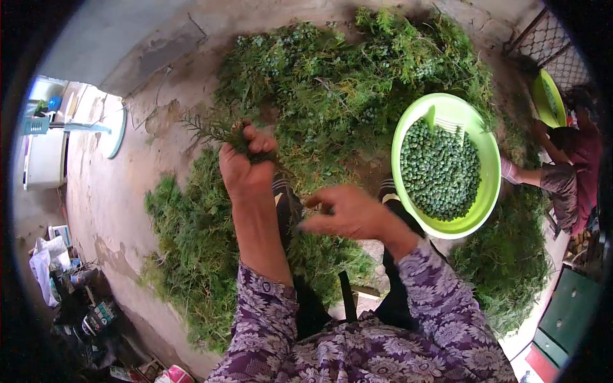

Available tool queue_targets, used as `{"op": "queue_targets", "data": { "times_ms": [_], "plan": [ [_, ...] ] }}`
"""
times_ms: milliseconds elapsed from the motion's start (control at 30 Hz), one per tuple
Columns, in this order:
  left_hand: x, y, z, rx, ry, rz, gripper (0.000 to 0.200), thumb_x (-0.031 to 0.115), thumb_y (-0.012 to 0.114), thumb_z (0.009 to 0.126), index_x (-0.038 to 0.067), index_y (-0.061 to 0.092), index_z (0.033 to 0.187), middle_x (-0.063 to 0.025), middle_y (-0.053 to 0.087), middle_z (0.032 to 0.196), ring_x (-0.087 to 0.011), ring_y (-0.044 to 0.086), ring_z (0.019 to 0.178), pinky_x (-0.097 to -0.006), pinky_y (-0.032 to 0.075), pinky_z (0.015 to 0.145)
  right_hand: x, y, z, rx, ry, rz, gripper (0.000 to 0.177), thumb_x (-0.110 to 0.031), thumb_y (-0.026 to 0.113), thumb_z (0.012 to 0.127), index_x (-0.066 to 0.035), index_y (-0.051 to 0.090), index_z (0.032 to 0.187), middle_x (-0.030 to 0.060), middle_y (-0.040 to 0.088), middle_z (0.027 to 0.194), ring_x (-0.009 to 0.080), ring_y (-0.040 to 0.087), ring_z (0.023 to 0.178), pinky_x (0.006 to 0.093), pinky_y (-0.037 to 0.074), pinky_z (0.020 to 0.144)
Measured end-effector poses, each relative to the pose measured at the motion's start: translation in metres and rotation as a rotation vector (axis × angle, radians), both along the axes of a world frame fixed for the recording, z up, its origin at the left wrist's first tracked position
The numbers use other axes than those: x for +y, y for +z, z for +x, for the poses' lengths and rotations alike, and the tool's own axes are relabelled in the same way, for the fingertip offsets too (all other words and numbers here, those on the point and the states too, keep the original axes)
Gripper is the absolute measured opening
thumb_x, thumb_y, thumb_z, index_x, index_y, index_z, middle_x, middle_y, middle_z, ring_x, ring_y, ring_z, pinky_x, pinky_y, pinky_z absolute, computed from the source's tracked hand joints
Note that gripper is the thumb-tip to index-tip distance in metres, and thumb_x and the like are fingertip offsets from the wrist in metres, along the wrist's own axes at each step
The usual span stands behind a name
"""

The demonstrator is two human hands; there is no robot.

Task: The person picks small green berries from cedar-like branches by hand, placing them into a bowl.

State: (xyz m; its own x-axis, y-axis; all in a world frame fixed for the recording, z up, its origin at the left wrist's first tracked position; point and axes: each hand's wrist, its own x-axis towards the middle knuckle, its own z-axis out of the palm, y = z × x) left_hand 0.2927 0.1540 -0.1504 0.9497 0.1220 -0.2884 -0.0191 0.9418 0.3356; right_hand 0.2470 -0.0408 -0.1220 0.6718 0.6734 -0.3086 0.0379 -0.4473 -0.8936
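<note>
My left hand (248,159) is closed around a leafy evergreen sprig (220,132), whose tip sticks out to the left. Lower and to the right, my right hand (350,214) has its thumb and fingers apart, with nothing visible between them; it is slightly blurred. Right of it stands a lime-green basin (491,169) that holds many small round green cones (440,172). A light-green slotted piece (449,123) shows at the basin's upper inside. Beyond my hands lies a large heap of cut evergreen branches (319,83), with bluish-green cones among the leaves.
More cut branches (198,255) lie at the left, and others (501,262) at the right. Another person (575,159) sits at the far right near a second green basin (548,99). Assorted clutter (89,313) stands at the lower left; a concrete wall (153,38) rises behind.
</note>
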Motion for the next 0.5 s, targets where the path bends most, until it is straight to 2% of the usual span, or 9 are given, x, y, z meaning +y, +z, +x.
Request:
{"op": "queue_targets", "data": {
  "times_ms": [67, 133, 167, 233, 267, 333, 400, 467, 500],
  "plan": [
    [-0.001, 0.000, 0.000, -0.001, 0.005, 0.004, 0.016, 0.016, 0.047, 0.083, 0.002, 0.052, 0.086, -0.0027, 0.051, 0.064, -0.0126, 0.038, 0.050, -0.0285, 0.031, 0.052, 0.016, -0.020, -0.014, -0.015, 0.050, 0.064, 0.037, -0.034, 0.061, 0.076, -0.001, 0.059, 0.091, 0.0092, 0.057, 0.069, 0.0174, 0.056, 0.070, 0.0301, 0.045, 0.065],
    [-0.002, 0.002, 0.000, 0.000, 0.008, 0.009, 0.016, 0.016, 0.046, 0.083, 0.002, 0.053, 0.086, -0.0027, 0.051, 0.064, -0.0129, 0.038, 0.050, -0.0286, 0.031, 0.053, 0.024, -0.029, -0.019, 0.190, 0.059, 0.228, 0.032, -0.030, 0.060, 0.077, 0.000, 0.059, 0.086, 0.0053, 0.054, 0.063, 0.0149, 0.054, 0.058, 0.0282, 0.043, 0.053],
    [-0.004, 0.007, 0.000, 0.031, 0.051, 0.027, 0.015, 0.016, 0.046, 0.083, 0.002, 0.052, 0.086, -0.0032, 0.051, 0.064, -0.0133, 0.038, 0.050, -0.0291, 0.031, 0.053, 0.024, -0.026, -0.016, 0.192, 0.056, 0.227, 0.032, -0.030, 0.060, 0.077, 0.000, 0.059, 0.086, 0.0053, 0.054, 0.063, 0.0149, 0.054, 0.058, 0.0282, 0.043, 0.053],
    [-0.005, 0.009, -0.001, 0.058, 0.086, 0.041, 0.015, 0.016, 0.046, 0.083, 0.002, 0.052, 0.085, -0.0036, 0.051, 0.065, -0.0138, 0.038, 0.050, -0.0296, 0.032, 0.053, 0.017, -0.016, -0.004, 0.490, -0.079, 0.259, 0.023, -0.025, 0.058, 0.080, -0.003, 0.058, 0.085, 0.0001, 0.051, 0.059, 0.0103, 0.048, 0.048, 0.0232, 0.038, 0.044],
    [-0.003, 0.009, -0.001, 0.017, 0.089, 0.078, 0.015, 0.015, 0.046, 0.084, 0.002, 0.052, 0.087, -0.0045, 0.053, 0.068, -0.0151, 0.042, 0.052, -0.0297, 0.035, 0.055, 0.012, -0.006, 0.000, 0.482, -0.087, 0.257, 0.023, -0.025, 0.058, 0.080, -0.003, 0.058, 0.085, 0.0001, 0.051, 0.059, 0.0103, 0.048, 0.048, 0.0232, 0.038, 0.044],
    [-0.009, 0.015, -0.001, -0.036, 0.079, 0.107, 0.015, 0.015, 0.046, 0.084, 0.002, 0.052, 0.088, -0.0054, 0.054, 0.070, -0.0163, 0.046, 0.054, -0.0299, 0.037, 0.057, 0.000, 0.012, 0.006, 0.860, -0.386, 0.543, 0.021, -0.027, 0.058, 0.081, -0.007, 0.058, 0.073, -0.0051, 0.049, 0.057, 0.0064, 0.041, 0.042, 0.0212, 0.032, 0.037],
    [-0.028, 0.035, -0.003, 0.078, 0.104, 0.480, 0.016, 0.017, 0.051, 0.084, 0.003, 0.054, 0.092, -0.0058, 0.058, 0.080, -0.0162, 0.053, 0.064, -0.0292, 0.042, 0.061, -0.009, 0.007, 0.010, 0.899, -0.399, 0.641, 0.018, -0.026, 0.056, 0.083, -0.009, 0.059, 0.082, -0.0057, 0.052, 0.059, 0.0052, 0.040, 0.040, 0.0180, 0.029, 0.034],
    [-0.045, 0.053, -0.009, 0.184, -0.014, 0.570, 0.018, 0.018, 0.055, 0.082, 0.004, 0.055, 0.094, -0.0048, 0.059, 0.083, -0.0144, 0.055, 0.069, -0.0282, 0.044, 0.063, -0.008, 0.016, 0.009, 0.797, -0.658, 0.581, 0.021, -0.028, 0.056, 0.082, -0.008, 0.060, 0.087, -0.0036, 0.054, 0.066, 0.0060, 0.042, 0.042, 0.0183, 0.032, 0.036],
    [-0.049, 0.057, -0.013, 0.298, -0.121, 0.666, 0.021, 0.019, 0.058, 0.081, 0.005, 0.057, 0.096, -0.0037, 0.060, 0.086, -0.0127, 0.057, 0.073, -0.0272, 0.045, 0.066, -0.011, 0.028, 0.008, 0.809, -0.787, 0.526, 0.017, -0.021, 0.055, 0.082, -0.006, 0.058, 0.089, 0.0033, 0.058, 0.077, 0.0112, 0.055, 0.057, 0.0218, 0.046, 0.046]
  ]
}}
